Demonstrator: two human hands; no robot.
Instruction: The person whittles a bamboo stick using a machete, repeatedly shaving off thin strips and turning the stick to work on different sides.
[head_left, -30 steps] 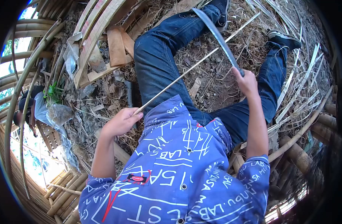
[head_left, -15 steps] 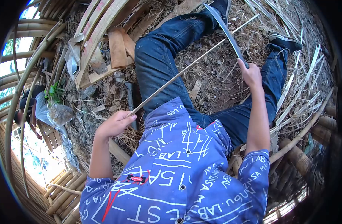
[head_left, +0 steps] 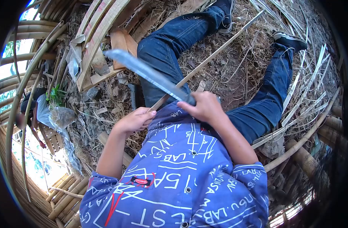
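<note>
My left hand (head_left: 134, 122) is closed round the near end of a long, thin bamboo strip (head_left: 224, 45). The strip slants up and to the right, across my thigh and over the ground between my legs. In my closed right hand (head_left: 206, 107) is the handle of a machete (head_left: 141, 69). Its blade, a little blurred, points up and to the left and crosses over the strip just beyond my left hand. Both hands are close together in front of my lap.
Wooden planks (head_left: 102, 28) lean at the upper left, beside a bent metal sheet (head_left: 74, 57). Thin pale strips (head_left: 308, 85) lie in a heap on the right, near bamboo poles (head_left: 301, 154). Another person (head_left: 40, 108) is bent over at the far left, behind bamboo slats.
My right hand has come down and left, swinging the machete blade from upright to across the strip near my left hand. My left hand has moved slightly right with the strip.
</note>
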